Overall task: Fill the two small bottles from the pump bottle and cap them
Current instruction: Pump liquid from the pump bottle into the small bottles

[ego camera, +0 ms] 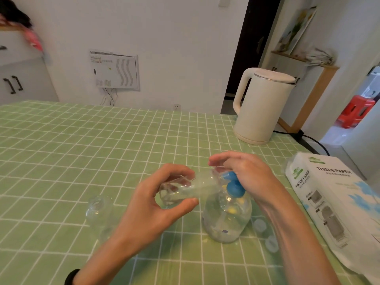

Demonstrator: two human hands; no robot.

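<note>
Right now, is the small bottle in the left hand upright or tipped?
Tipped. The small bottle lies nearly on its side in the left hand, with its mouth toward the blue pump head.

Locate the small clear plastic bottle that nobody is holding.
In the head view, the uncapped small clear plastic bottle stands upright on the green checked tablecloth, at lower left, just left of the left hand.
</note>
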